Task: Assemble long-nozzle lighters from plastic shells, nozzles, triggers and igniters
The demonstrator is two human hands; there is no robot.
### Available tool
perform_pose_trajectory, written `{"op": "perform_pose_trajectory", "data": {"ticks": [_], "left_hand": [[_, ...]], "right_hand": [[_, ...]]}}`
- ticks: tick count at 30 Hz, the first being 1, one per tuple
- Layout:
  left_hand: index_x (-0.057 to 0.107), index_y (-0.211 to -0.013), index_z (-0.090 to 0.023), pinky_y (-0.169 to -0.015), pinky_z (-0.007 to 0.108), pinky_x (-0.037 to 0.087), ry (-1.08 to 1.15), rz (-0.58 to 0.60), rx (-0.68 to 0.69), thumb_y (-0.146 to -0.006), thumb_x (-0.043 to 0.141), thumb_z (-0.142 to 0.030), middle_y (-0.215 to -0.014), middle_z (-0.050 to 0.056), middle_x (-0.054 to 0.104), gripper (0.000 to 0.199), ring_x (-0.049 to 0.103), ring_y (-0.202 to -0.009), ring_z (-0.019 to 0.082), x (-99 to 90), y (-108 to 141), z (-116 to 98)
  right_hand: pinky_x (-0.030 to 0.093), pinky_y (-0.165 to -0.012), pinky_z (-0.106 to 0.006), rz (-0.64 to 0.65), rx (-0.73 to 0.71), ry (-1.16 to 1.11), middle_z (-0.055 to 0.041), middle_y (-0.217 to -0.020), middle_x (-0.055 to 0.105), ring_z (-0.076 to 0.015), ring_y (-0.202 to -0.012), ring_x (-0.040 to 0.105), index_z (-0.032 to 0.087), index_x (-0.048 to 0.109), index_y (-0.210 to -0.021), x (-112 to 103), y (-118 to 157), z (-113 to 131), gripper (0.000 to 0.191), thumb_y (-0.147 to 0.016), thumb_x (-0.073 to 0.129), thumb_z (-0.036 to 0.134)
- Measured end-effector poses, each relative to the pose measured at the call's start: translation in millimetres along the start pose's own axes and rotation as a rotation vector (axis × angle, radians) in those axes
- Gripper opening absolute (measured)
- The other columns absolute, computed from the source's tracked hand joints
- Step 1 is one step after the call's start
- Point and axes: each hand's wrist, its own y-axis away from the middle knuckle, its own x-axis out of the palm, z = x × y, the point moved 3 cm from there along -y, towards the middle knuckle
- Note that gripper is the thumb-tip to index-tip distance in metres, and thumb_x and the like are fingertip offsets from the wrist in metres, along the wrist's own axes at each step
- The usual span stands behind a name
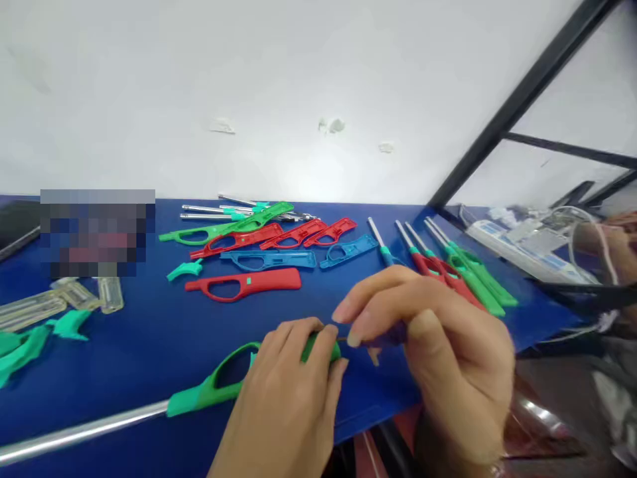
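Note:
A green lighter with a long metal tube lies on the blue table, its tube pointing to the lower left. My left hand covers the handle, its fingers wrapped round the handle's right end. Just to the right, my right hand is raised with curled fingers around a thin dark object, too blurred to name. A thin line runs from that object towards the green handle. Behind my hands lies a red handle shell, with more red, blue and green shells beyond it.
Finished-looking red and green lighters lie at the right. Clear plastic parts and turquoise pieces are at the left. Metal tubes lie near the wall. A black frame and another person's hand are at the right.

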Motion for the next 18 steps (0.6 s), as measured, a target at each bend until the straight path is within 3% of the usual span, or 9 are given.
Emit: {"op": "perform_pose_trajectory", "data": {"ticks": [2, 5, 10, 13, 18], "left_hand": [[0.073, -0.12, -0.021, -0.086, 0.057, 0.067, -0.002, -0.014, -0.007, -0.105, 0.042, -0.014, -0.119, 0.008, 0.077, 0.035, 0.074, -0.106, 0.031, -1.3, -1, -1], [0.074, -0.114, -0.023, -0.082, 0.056, 0.067, -0.006, -0.025, -0.009, -0.104, 0.044, -0.015, -0.117, 0.006, 0.078, 0.032, 0.075, -0.102, 0.031, -1.9, -2, -1], [0.072, -0.111, -0.023, -0.075, 0.052, 0.067, -0.043, -0.071, -0.012, -0.103, 0.045, -0.015, -0.105, 0.007, 0.078, 0.029, 0.075, -0.091, 0.031, -3.9, -4, -1], [0.071, -0.114, -0.023, -0.077, 0.052, 0.067, -0.051, -0.057, -0.015, -0.103, 0.046, -0.015, -0.106, 0.007, 0.078, 0.029, 0.075, -0.092, 0.03, -4.7, -3, -1], [0.068, -0.125, -0.019, -0.081, 0.052, 0.067, -0.034, -0.052, -0.001, -0.105, 0.045, -0.017, -0.116, 0.009, 0.077, 0.03, 0.075, -0.101, 0.031, -2.5, 1, 0]], "right_hand": [[0.061, -0.069, -0.021, -0.004, 0.018, -0.029, 0.0013, -0.101, 0.08, -0.0115, -0.086, 0.074, 0.022, 0.077, -0.099, 1, 1, 0, 0.022, -0.108, 0.058, 0.025], [0.059, -0.059, -0.024, -0.006, 0.03, -0.05, 0.0001, -0.102, 0.082, -0.0139, -0.083, 0.075, 0.024, 0.078, -0.1, 0, 2, 0, 0.018, -0.107, 0.061, 0.026], [0.059, -0.072, -0.029, -0.041, 0.039, 0.097, -0.0014, -0.08, 0.075, -0.0208, -0.098, 0.071, 0.027, 0.08, -0.093, -6, 3, -3, 0.019, -0.101, 0.07, 0.041], [0.055, -0.072, -0.03, -0.092, 0.011, 0.187, -0.0019, -0.076, 0.069, -0.0206, -0.094, 0.064, 0.03, 0.081, -0.092, -11, 3, -5, 0.022, -0.097, 0.073, 0.049], [0.051, -0.07, -0.027, -0.201, -0.007, 0.126, 0.0022, -0.072, 0.053, -0.0154, -0.084, 0.055, 0.024, 0.069, -0.082, -12, 1, -9, 0.02, -0.09, 0.084, 0.033]]}}
